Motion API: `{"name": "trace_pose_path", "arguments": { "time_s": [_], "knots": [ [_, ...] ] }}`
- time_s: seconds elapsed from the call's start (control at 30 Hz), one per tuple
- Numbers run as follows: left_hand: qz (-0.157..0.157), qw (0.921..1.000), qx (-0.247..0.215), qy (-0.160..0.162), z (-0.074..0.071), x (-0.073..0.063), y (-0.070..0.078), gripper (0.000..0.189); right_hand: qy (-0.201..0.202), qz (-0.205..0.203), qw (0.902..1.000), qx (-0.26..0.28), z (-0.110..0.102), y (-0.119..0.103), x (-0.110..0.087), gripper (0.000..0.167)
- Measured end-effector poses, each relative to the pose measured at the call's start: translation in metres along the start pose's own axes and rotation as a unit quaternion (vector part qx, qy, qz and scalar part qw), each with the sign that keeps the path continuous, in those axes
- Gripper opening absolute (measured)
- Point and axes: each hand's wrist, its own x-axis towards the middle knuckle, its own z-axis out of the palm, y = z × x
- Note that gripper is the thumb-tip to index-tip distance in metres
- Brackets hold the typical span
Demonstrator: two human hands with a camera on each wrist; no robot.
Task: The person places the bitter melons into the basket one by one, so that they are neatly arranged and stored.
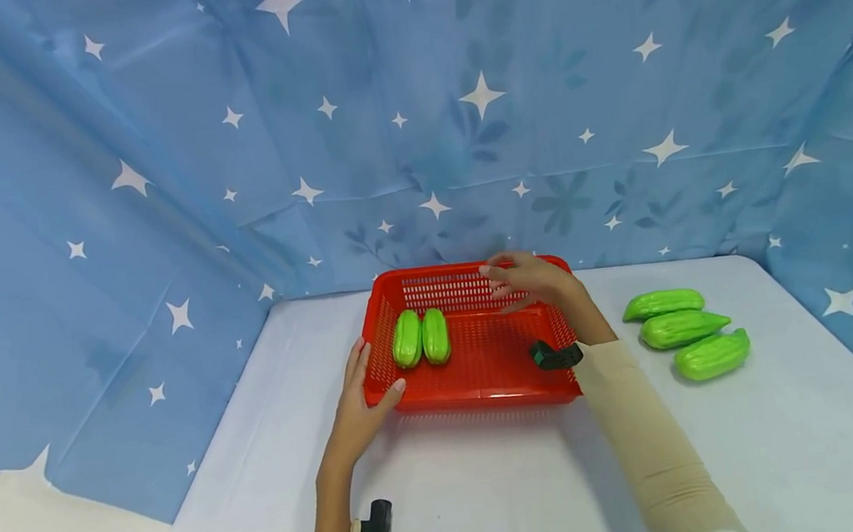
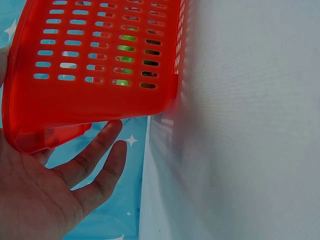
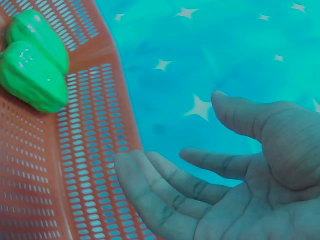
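Note:
A red plastic basket (image 1: 475, 400) with slotted walls stands on the white table. Inside, towards its left end, two ridged, glossy green vegetables (image 1: 421, 338) lie side by side; their exact kind is unclear. My left hand (image 1: 358, 409) rests against the basket's left front corner, thumb and fingers spread along the rim. In the left wrist view its fingers (image 2: 100, 187) stretch out beside the rim. Over the back right part of the basket hovers my right hand (image 1: 529, 279), fingers loosely bent and nothing in them. The right wrist view shows that palm (image 3: 250, 200) bare.
Right of the basket, three more green vegetables (image 1: 683, 329) lie in a loose column on the white table (image 1: 489, 486). A blue curtain (image 1: 446, 131) with white stars hangs behind the table and along its sides. Dark straps (image 1: 557, 356) sit on both wrists.

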Motion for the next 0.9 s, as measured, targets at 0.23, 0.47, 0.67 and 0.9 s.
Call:
{"name": "trace_pose_path", "arguments": {
  "time_s": [0.23,0.47,0.67,0.9],
  "knots": [
    [-0.006,1.0,-0.003,-0.001,0.0,-0.001,0.001,0.09,0.025,-0.055,0.9981,0.006,-0.018,0.011,-0.035,0.062],
    [-0.004,1.0,-0.003,0.002,0.0,-0.004,0.002,0.089,0.096,-0.094,0.9907,-0.022,-0.031,0.035,-0.072,0.063],
    [-0.007,1.0,0.001,0.001,0.0,-0.006,0.0,0.089,0.203,-0.125,0.97,-0.048,-0.038,0.068,-0.101,0.059],
    [-0.003,1.0,0.001,0.003,0.001,-0.003,0.0,0.09,0.362,-0.152,0.9188,-0.043,-0.04,0.108,-0.126,0.044]
  ]
}}
